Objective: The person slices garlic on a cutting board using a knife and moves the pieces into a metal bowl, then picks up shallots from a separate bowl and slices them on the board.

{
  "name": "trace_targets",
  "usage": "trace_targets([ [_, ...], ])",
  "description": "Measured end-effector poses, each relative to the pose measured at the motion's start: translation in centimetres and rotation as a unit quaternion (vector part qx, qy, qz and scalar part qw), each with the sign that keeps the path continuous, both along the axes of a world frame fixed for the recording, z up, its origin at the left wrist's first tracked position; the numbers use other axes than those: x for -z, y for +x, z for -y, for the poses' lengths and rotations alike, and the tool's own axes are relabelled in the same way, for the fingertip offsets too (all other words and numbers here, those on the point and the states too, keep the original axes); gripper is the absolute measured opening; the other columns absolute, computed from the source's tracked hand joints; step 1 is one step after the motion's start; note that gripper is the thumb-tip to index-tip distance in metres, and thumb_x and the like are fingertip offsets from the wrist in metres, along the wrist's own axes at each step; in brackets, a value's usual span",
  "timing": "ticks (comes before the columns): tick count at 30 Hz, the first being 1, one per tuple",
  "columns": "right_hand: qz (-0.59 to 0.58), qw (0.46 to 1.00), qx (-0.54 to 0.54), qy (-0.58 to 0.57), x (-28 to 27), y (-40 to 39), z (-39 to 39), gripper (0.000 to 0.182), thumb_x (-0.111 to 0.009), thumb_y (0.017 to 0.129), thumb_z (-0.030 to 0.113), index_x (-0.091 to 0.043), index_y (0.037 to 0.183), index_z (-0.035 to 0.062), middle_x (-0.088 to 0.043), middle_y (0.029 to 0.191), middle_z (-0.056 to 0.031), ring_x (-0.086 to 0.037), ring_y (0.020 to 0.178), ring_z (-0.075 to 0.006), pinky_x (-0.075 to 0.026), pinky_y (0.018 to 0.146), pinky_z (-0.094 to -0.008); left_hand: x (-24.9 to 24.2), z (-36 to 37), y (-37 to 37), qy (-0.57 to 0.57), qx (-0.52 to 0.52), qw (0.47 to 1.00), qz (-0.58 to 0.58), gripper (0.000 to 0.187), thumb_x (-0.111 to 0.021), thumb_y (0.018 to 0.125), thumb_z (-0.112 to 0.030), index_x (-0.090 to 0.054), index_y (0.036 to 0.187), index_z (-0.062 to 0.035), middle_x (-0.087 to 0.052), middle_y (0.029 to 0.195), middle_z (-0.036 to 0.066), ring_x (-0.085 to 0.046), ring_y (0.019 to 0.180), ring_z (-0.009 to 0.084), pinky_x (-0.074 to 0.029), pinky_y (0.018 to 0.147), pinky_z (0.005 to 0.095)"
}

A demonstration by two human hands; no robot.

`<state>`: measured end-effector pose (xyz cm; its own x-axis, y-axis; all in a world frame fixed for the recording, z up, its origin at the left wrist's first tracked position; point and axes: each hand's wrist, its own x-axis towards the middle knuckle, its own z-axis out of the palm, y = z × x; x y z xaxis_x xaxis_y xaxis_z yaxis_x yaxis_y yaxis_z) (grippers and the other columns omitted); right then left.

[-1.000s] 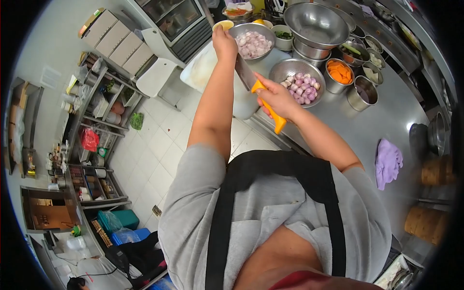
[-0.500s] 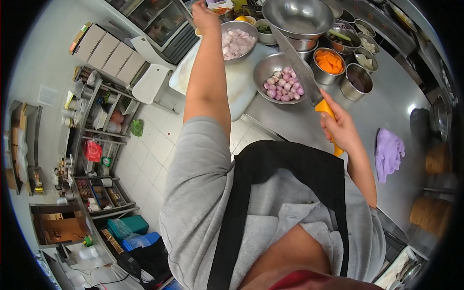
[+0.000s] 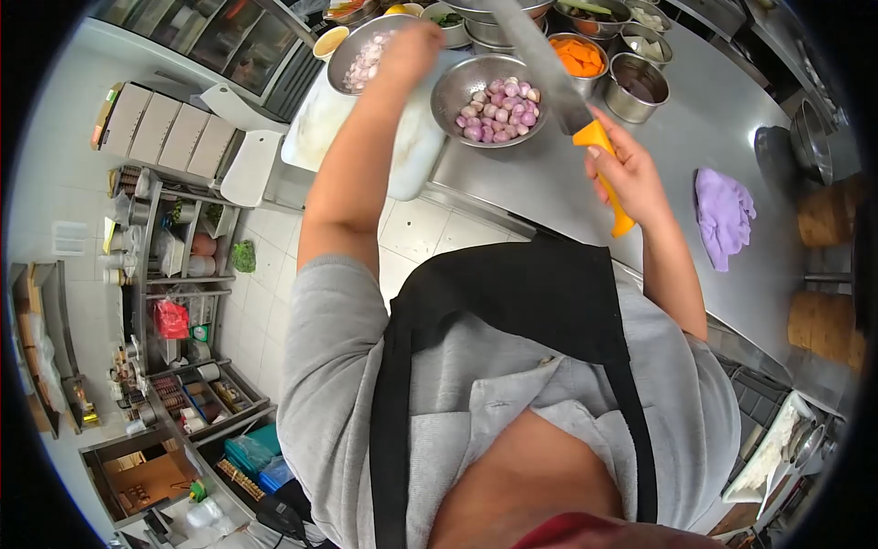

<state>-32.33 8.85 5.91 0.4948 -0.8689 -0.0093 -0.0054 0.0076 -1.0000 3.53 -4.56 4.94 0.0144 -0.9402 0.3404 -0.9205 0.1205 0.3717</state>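
Shallots, peeled and pale, fill the steel bowl (image 3: 366,50) at the far left of the counter, and the left hand (image 3: 412,41) reaches to that bowl's right rim, blurred, so whether its fingers pinch the rim or only rest against it cannot be told. The bowl sits on the far end of a white cutting board (image 3: 402,156), whose near edge overhangs the counter's front edge above the tiled floor (image 3: 302,238); the board's middle lies bare beneath the outstretched left forearm. Just right of the board stands a steel colander (image 3: 489,91) of unpeeled purple shallots (image 3: 498,105), close to the bowl but apart from it. Next comes the knife (image 3: 549,69), its long blade angled up and away over the colander's right rim toward the containers at the back, with the right hand (image 3: 631,174) wrapped tight around its orange handle (image 3: 608,178). Behind the blade stand a tub of carrot slices (image 3: 578,55) and a steel pot (image 3: 636,82), crowded against each other. Right of the knife hand, the steel counter (image 3: 695,110) opens into a bare stretch up to a purple cloth (image 3: 722,215), which lies well clear of the front edge. Farthest right, round bamboo steamers (image 3: 823,320) sit near the counter's end.
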Motion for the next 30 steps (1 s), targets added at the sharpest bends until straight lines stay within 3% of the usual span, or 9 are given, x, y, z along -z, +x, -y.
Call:
trace_targets([
  [4,0.04,0.999,0.034,-0.004,-0.2,-0.3,-0.2,0.039,-0.053,0.092,0.014,-0.044,0.128,0.0037,-0.051,0.072,-0.0007,-0.044,0.046,-0.0057,-0.037,0.042,-0.0199,2.4,-3.0,-6.4,0.255,0.118,0.955,0.091,0.023,-0.064,0.079,-0.022,-0.067,0.099,-0.0122,-0.067,0.098,0.011,-0.063,0.091,0.0285,-0.049,0.082,0.0367],
  [14,0.027,0.999,0.004,0.024,1.5,0.3,-2.2,0.035,-0.053,0.092,0.014,-0.045,0.124,0.0045,-0.051,0.073,-0.0004,-0.044,0.047,-0.0053,-0.036,0.041,-0.0195,7.3,-1.6,-7.4,0.238,0.063,0.959,0.142,0.034,-0.067,0.076,-0.023,-0.063,0.109,-0.0145,-0.064,0.106,0.012,-0.062,0.097,0.0267,-0.048,0.085,0.0362],
  [17,0.052,0.998,-0.011,0.032,1.2,0.5,-2.5,0.033,-0.052,0.092,0.013,-0.046,0.123,0.0043,-0.051,0.073,-0.0012,-0.045,0.047,-0.0059,-0.036,0.042,-0.0201,6.1,-3.0,-6.1,0.248,0.025,0.968,-0.014,0.04,-0.065,0.078,-0.018,-0.058,0.115,-0.0068,-0.065,0.102,0.013,-0.063,0.094,0.0226,-0.05,0.08,0.0324],
  [18,0.075,0.996,-0.02,0.036,1.2,0.5,-2.5,0.033,-0.052,0.092,0.013,-0.045,0.123,0.0044,-0.052,0.074,-0.0016,-0.046,0.048,-0.0063,-0.037,0.042,-0.0203,6.0,-3.6,-5.2,0.224,0.025,0.944,-0.242,0.039,-0.063,0.081,-0.015,-0.055,0.117,-0.0022,-0.064,0.102,0.013,-0.063,0.095,0.022,-0.05,0.079,0.0306],
  [19,0.098,0.994,-0.03,0.04,1.1,0.6,-2.3,0.033,-0.052,0.092,0.012,-0.045,0.123,0.0044,-0.052,0.074,-0.0021,-0.047,0.049,-0.0067,-0.037,0.043,-0.0206,5.8,-4.2,-4.3,0.185,0.023,0.87,-0.457,0.038,-0.06,0.084,-0.012,-0.052,0.118,0.0023,-0.063,0.102,0.013,-0.063,0.095,0.0214,-0.051,0.079,0.0288],
  [20,0.1,0.994,-0.039,0.037,1.3,0.7,-2.1,0.033,-0.052,0.092,0.012,-0.045,0.123,0.0044,-0.052,0.074,-0.0021,-0.047,0.049,-0.0067,-0.037,0.043,-0.0206,5.1,-5.1,-3.2,0.179,0.018,0.872,-0.456,0.038,-0.06,0.084,-0.012,-0.052,0.118,0.0023,-0.063,0.102,0.013,-0.063,0.095,0.0214,-0.051,0.079,0.0288],
  [22,0.14,0.986,-0.089,0.032,2.3,1.3,-1.6,0.034,-0.051,0.091,0.011,-0.042,0.123,0.0043,-0.052,0.076,-0.0029,-0.048,0.052,-0.0076,-0.037,0.044,-0.0216,4.3,-7.7,-1.1,0.132,0.106,0.698,-0.696,0.034,-0.056,0.088,-0.006,-0.048,0.119,0.0069,-0.061,0.104,0.013,-0.062,0.098,0.0245,-0.052,0.082,0.0293],
  [26,0.072,0.979,-0.183,0.047,3.5,4.5,-1.6,0.036,-0.051,0.09,0.011,-0.04,0.124,0.0042,-0.053,0.077,-0.0032,-0.048,0.053,-0.0079,-0.039,0.045,-0.0222,3.5,-13.2,2.5,0.071,0.105,0.678,-0.724,0.031,-0.055,0.09,-0.006,-0.05,0.118,0.0054,-0.06,0.107,0.014,-0.061,0.099,0.0244,-0.051,0.087,0.0298],
  [30,-0.125,0.977,-0.169,0.027,3.5,8.7,-3.2,0.041,-0.051,0.09,0.015,-0.039,0.128,0.0075,-0.053,0.078,-0.0045,-0.048,0.053,-0.0084,-0.043,0.051,-0.0238,5.3,-16.5,5.5,0.059,-0.03,0.727,-0.683,0.03,-0.057,0.09,-0.009,-0.053,0.115,0.0054,-0.061,0.106,0.012,-0.061,0.098,0.0213,-0.051,0.086,0.029],
])
